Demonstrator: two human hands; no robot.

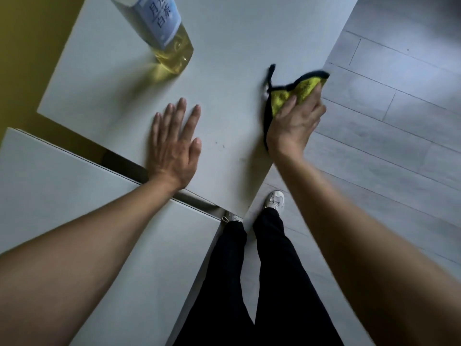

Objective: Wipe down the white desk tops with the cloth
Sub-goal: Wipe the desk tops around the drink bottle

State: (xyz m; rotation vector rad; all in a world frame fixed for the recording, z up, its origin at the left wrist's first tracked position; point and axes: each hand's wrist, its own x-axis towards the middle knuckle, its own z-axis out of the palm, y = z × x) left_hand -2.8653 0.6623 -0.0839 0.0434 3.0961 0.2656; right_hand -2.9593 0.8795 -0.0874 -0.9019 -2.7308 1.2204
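Gripped yellow cloth (pixel 291 96) in right hand (pixel 294 123) near right edge of far bench (pixel 237 46), probably mid-wipe. Left hand (pixel 174 148) flat, fingers (pixel 180 108) spread, likely bracing. Bottle (pixel 159 31) far left.

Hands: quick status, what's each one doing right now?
Left hand: open, flat on the white desk top.
Right hand: gripping the yellow cloth near the desk's edge.

Fuzzy yellow cloth (pixel 294 93), dark-edged; smooth matt white desk top (pixel 232 46); clear glossy plastic bottle (pixel 162 31).
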